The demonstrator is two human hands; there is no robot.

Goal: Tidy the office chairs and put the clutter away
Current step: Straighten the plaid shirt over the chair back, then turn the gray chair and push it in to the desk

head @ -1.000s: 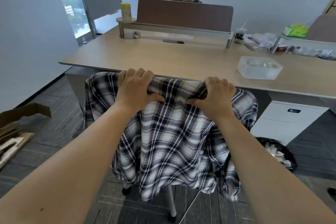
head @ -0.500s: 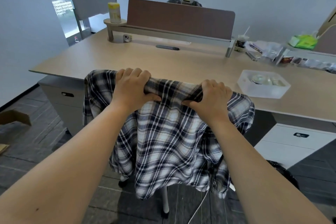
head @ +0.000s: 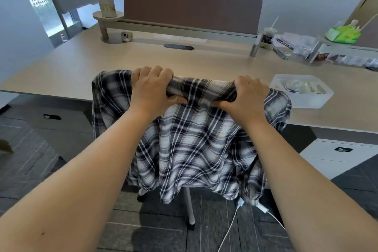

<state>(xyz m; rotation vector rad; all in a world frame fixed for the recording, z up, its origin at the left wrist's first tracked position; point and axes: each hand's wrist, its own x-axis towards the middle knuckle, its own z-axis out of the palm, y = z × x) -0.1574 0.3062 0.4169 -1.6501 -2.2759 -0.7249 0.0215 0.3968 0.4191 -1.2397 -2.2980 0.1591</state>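
The office chair [head: 190, 204], draped in a plaid shirt [head: 190, 145], has rolled closer to the table [head: 143, 61] over the last second; its backrest top now overlaps the edge. Your left hand [head: 152, 90] and right hand [head: 245, 96] stay clenched on it, so tucking-in looks nearly done.

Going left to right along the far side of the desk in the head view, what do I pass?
Yellow canister → brown divider → drink cup → clear packets → green bag.
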